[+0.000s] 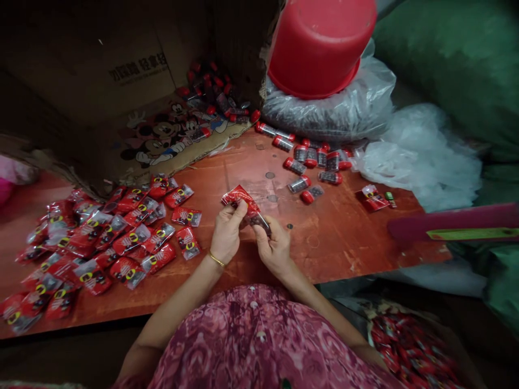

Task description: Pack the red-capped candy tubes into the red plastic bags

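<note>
Just above the table's front edge, my left hand (227,229) pinches a small red plastic packet (242,195) between thumb and fingers. My right hand (274,246) is closed around a small clear bottle with dark contents (259,220), which meets the lower end of the packet. I cannot tell how far the bottle sits inside the packet. Left of my hands lies a heap of filled red packets (133,243), with one packet (188,242) nearest my left wrist. Beyond my right hand, several red-capped bottles with dark contents (299,184) lie loose on the table.
An open cardboard box (174,156) on its side holds more bottles (211,86). A red plastic tub (324,43) rests upside down on a filled clear bag (328,116). Crumpled plastic (421,151) and a purple bar (458,224) are at right. More red packets (409,346) lie below the table (344,237).
</note>
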The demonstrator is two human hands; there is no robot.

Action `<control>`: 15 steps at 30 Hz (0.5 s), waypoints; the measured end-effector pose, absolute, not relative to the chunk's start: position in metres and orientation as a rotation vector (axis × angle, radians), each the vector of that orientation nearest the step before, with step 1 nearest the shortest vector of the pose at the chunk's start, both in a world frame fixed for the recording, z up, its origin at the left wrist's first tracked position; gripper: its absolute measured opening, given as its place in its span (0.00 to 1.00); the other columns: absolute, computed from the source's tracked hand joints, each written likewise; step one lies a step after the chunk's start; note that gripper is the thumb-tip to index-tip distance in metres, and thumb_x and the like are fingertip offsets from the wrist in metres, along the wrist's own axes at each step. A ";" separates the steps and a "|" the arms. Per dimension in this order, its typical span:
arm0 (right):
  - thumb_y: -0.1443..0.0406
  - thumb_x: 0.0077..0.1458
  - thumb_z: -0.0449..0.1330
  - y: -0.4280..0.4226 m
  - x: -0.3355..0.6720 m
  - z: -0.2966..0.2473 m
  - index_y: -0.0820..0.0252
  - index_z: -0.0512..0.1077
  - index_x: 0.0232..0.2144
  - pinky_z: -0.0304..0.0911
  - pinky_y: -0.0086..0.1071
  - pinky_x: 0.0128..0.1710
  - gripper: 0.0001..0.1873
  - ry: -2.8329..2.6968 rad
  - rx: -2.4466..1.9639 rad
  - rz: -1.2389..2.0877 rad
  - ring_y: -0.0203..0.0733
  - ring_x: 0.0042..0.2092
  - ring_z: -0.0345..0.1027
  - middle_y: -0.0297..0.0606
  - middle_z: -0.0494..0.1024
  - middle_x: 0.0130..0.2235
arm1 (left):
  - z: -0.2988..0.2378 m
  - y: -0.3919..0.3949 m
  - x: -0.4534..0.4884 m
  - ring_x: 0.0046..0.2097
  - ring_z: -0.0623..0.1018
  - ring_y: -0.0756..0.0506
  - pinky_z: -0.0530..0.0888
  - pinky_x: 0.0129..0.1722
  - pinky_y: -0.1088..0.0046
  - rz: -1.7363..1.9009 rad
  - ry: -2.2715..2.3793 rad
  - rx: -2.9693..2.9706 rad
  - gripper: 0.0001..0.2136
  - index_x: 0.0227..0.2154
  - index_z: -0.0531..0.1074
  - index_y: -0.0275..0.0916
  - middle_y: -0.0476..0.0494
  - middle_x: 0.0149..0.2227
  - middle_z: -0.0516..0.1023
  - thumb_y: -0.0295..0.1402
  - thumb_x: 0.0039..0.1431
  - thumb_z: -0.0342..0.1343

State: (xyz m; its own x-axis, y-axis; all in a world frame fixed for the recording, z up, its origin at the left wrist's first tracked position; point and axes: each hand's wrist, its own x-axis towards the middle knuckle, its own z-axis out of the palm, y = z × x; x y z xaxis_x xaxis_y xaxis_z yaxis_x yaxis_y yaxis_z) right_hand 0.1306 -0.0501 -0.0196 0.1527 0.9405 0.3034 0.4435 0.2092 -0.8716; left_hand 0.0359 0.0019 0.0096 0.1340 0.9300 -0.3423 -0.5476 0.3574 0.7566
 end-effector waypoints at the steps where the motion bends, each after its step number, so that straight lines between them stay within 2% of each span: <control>1: 0.63 0.57 0.50 -0.051 0.130 -0.019 0.58 0.66 0.39 0.62 0.31 0.34 0.09 -1.425 -1.390 0.663 0.37 0.32 0.65 0.37 0.72 0.33 | 0.010 0.002 0.037 0.27 0.75 0.50 0.70 0.31 0.74 1.155 0.912 0.493 0.15 0.22 0.71 0.35 0.49 0.22 0.75 0.43 0.39 0.64; 5: 0.62 0.58 0.48 -0.052 0.128 -0.018 0.58 0.66 0.38 0.62 0.30 0.32 0.10 -1.362 -1.398 0.786 0.36 0.31 0.64 0.35 0.72 0.31 | 0.009 0.001 0.039 0.25 0.73 0.52 0.69 0.29 0.76 1.184 0.947 0.377 0.14 0.24 0.72 0.36 0.52 0.21 0.74 0.41 0.41 0.63; 11: 0.61 0.55 0.52 -0.052 0.128 -0.016 0.59 0.66 0.36 0.61 0.30 0.30 0.09 -1.423 -1.440 0.669 0.35 0.28 0.64 0.36 0.72 0.29 | 0.005 0.001 0.039 0.24 0.73 0.52 0.69 0.29 0.76 1.162 0.947 0.357 0.16 0.23 0.72 0.35 0.50 0.21 0.74 0.45 0.39 0.63; 13: 0.59 0.55 0.52 -0.052 0.127 -0.016 0.59 0.66 0.35 0.60 0.28 0.27 0.10 -1.318 -1.436 0.789 0.34 0.26 0.62 0.34 0.69 0.26 | 0.004 0.002 0.038 0.25 0.74 0.51 0.69 0.30 0.75 1.142 0.951 0.420 0.17 0.20 0.72 0.34 0.49 0.21 0.75 0.45 0.37 0.64; 15: 0.55 0.56 0.50 -0.051 0.125 -0.016 0.58 0.64 0.33 0.59 0.26 0.21 0.12 -1.140 -1.365 1.080 0.31 0.19 0.56 0.27 0.63 0.20 | 0.004 0.004 0.036 0.27 0.75 0.49 0.70 0.33 0.73 1.080 0.946 0.472 0.17 0.21 0.73 0.33 0.46 0.22 0.76 0.44 0.36 0.65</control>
State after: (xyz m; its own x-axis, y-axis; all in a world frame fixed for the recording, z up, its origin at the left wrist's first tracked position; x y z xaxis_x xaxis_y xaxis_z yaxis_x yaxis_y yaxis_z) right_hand 0.1251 -0.0506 -0.0164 0.1521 0.9880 -0.0286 0.0822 -0.0415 -0.9958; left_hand 0.0357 0.0036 0.0039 0.1517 0.8972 -0.4147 -0.5293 0.4281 0.7325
